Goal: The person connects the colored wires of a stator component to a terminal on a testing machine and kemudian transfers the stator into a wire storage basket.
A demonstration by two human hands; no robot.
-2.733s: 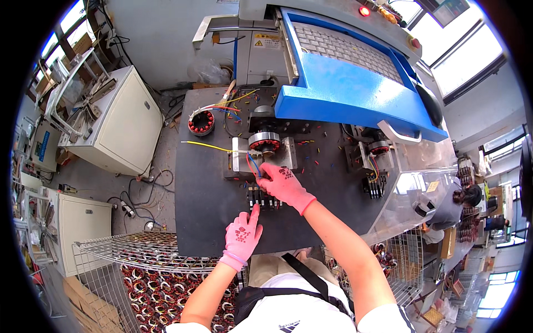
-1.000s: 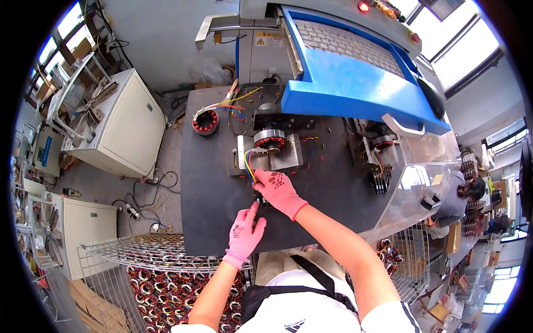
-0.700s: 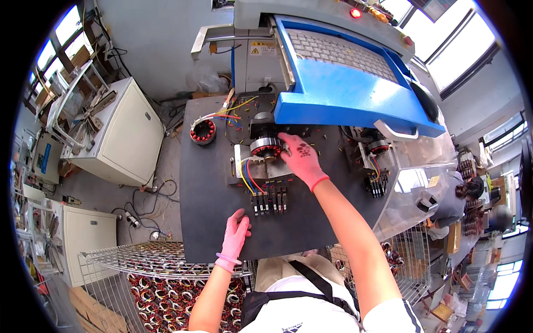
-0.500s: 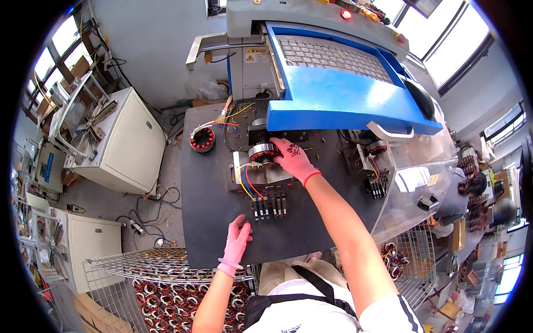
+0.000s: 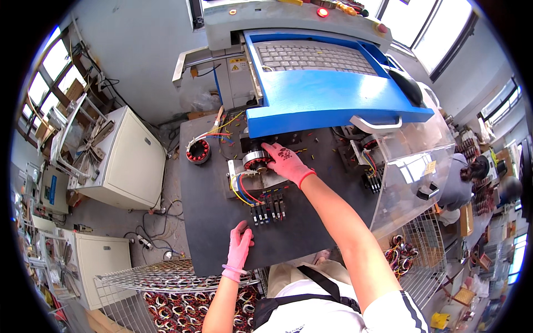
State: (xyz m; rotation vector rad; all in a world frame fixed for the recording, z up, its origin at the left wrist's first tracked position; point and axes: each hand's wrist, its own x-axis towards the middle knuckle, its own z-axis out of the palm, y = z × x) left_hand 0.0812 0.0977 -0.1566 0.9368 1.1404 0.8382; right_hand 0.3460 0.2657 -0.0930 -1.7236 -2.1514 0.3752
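A motor stator (image 5: 255, 161) with a silver ring and red windings sits on a metal fixture on the dark table. My right hand (image 5: 286, 164), in a pink glove, grips the ring at its right side; the fingertips behind it are partly hidden. Yellow, blue and red leads run from the stator to a row of black wire clips (image 5: 267, 212) in front of the fixture. My left hand (image 5: 240, 247), also pink-gloved, is over the table's front part, left of and nearer than the clips. Its fingers point forward, thumb apart, holding nothing.
Another wound stator (image 5: 197, 151) lies at the table's far left. A blue keyboard drawer (image 5: 333, 91) overhangs the far side. At right, a clear cover (image 5: 413, 172) stands beside a second fixture. Wire baskets (image 5: 183, 273) of stators are below the front edge. A person sits farther right.
The whole view has shifted slightly, with the table's near part lower in the picture. My right hand stays on the stator's ring, and my left hand stays near the clips.
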